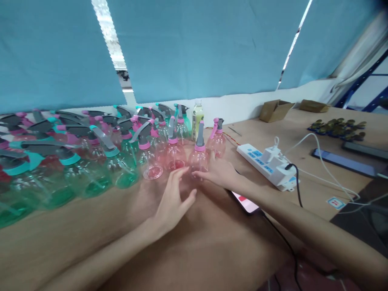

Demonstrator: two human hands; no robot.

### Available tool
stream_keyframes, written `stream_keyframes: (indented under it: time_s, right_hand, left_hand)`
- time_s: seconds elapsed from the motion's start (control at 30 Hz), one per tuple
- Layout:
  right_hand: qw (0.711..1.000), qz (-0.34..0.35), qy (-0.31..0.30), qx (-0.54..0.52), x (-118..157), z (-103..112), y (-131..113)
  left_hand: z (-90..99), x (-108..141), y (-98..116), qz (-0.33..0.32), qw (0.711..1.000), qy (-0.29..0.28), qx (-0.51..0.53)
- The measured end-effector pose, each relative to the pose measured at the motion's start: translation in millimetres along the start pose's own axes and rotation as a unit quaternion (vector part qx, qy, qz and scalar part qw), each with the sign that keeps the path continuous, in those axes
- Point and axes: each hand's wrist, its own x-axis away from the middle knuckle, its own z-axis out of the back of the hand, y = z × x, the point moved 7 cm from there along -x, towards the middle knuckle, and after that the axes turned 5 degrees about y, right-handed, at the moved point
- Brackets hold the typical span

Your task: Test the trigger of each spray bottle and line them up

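Near the middle of the table, my left hand (172, 198) is open, thumb and fingers apart, just in front of a pink spray bottle (175, 155). My right hand (216, 171) reaches in from the right, thumb and fingers spread, beside another pink bottle (199, 158) with a grey and pink sprayer; whether it touches that bottle is unclear. A further pink bottle (218, 143) stands just behind my right hand. On the left, a clear pink bottle (148, 157) and green bottles (123, 171) stand upright.
More spray bottles crowd the left side. A drink bottle (198, 117) stands behind. To the right lie a phone (247, 203), a power strip (257, 161) with plugs and cables, dark tablets (345, 162) and a pile of small dark items (339, 128). An open cardboard box (274, 111) stands farther back.
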Motion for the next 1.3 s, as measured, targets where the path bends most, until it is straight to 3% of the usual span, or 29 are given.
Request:
stream_keyframes:
  time_s: [0.13, 0.3, 0.47, 0.7, 0.87, 1.03, 1.1, 1.2, 1.3]
  right_hand:
    - [1.0, -0.016, -0.01, 0.011, -19, -1, 6]
    - [1.0, 0.012, -0.001, -0.02, -37, -4, 3]
    - [0.999, -0.019, 0.026, -0.015, -50, -2, 5]
    - [0.998, -0.038, 0.045, -0.006, -54, 1, 4]
    - [0.996, -0.016, 0.081, 0.017, -39, 6, 8]
    - [0.994, -0.003, 0.102, -0.047, -20, 18, 40]
    - [0.985, 0.002, 0.14, -0.103, -21, 24, 60]
    - [0.942, -0.047, 0.276, -0.185, -29, 37, 95]
    - [0.903, -0.123, 0.285, -0.297, -49, 27, 118]
  left_hand:
    - [0.9, 25, -10, 0.003, 0.999, -0.04, -0.034]
    - [-0.7, 25, -10, 0.014, 0.998, -0.055, -0.017]
    - [-4.6, 26, -17, 0.05, 0.996, -0.07, 0.0]
    - [-4.6, 25, -19, 0.086, 0.993, -0.078, 0.014]
    - [-4.9, 23, -20, 0.11, 0.991, -0.076, 0.03]
    - [-5.5, 19, -23, 0.149, 0.984, -0.074, 0.057]
    - [-6.8, 17, -24, 0.162, 0.982, -0.07, 0.069]
    - [-10.1, 16, -26, 0.181, 0.978, -0.062, 0.085]
    - [-14.1, 14, -26, 0.189, 0.976, -0.055, 0.093]
